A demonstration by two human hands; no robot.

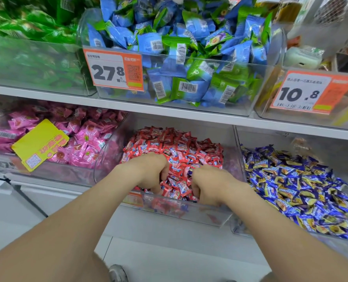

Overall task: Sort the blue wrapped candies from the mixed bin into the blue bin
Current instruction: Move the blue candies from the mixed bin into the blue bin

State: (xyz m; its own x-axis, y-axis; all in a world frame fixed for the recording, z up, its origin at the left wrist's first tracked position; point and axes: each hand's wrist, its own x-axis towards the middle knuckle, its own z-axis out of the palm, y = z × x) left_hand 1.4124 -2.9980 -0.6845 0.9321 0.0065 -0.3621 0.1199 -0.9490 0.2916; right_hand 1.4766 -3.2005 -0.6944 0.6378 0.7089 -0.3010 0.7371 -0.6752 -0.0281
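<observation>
The middle clear bin on the lower shelf is heaped with red wrapped candies. Both my hands are dug into its front part. My left hand has its fingers curled down into the pile around red candies. My right hand also curls its fingers into the candies, and a bit of purple-blue wrapper shows at its knuckles. What lies inside either fist is hidden. The bin of blue and yellow wrapped candies stands directly to the right.
A bin of pink candies with a yellow tag sits to the left. On the upper shelf are green packets, blue-green packets and orange price tags. The white shelf edge overhangs the lower bins.
</observation>
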